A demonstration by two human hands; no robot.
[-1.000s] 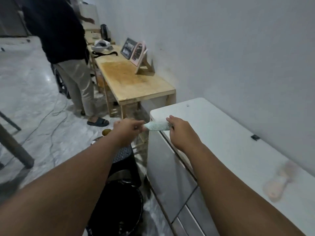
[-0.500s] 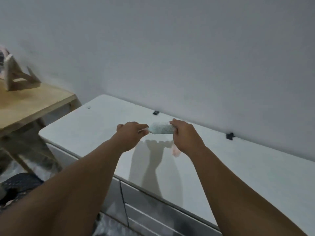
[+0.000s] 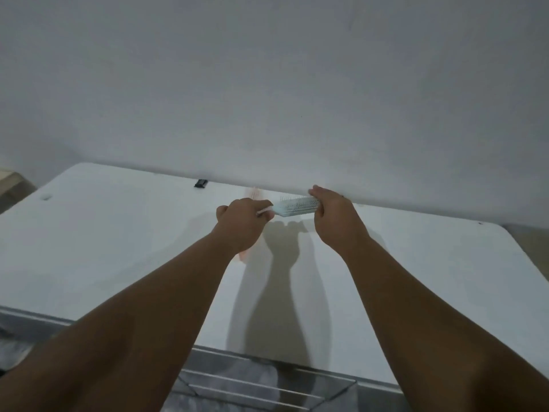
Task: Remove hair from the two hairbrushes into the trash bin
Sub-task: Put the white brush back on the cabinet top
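Since the white table top [image 3: 104,248] lies under both hands and no trash bin shows in this view, hair tugged loose here would probably fall on the top and not in the bin. The left hand [image 3: 242,226] is curled round the handle of the pale blue hairbrush [image 3: 297,207]. The right hand [image 3: 335,221] pinches the far end of its bristled head, so the brush hangs level between them, above the top and near the wall. A hard pull by the right hand could twist the handle out of the left grip. A pink hairbrush [image 3: 255,193] lies on the top beneath the left hand, mostly hidden and blurred. Whether either brush carries hair I cannot tell.

A plain grey-white wall [image 3: 267,84] stands behind, with the smooth top against it. Grey drawer fronts [image 3: 252,391] sit below its near edge, and a small black clip [image 3: 200,183] sits by the wall.
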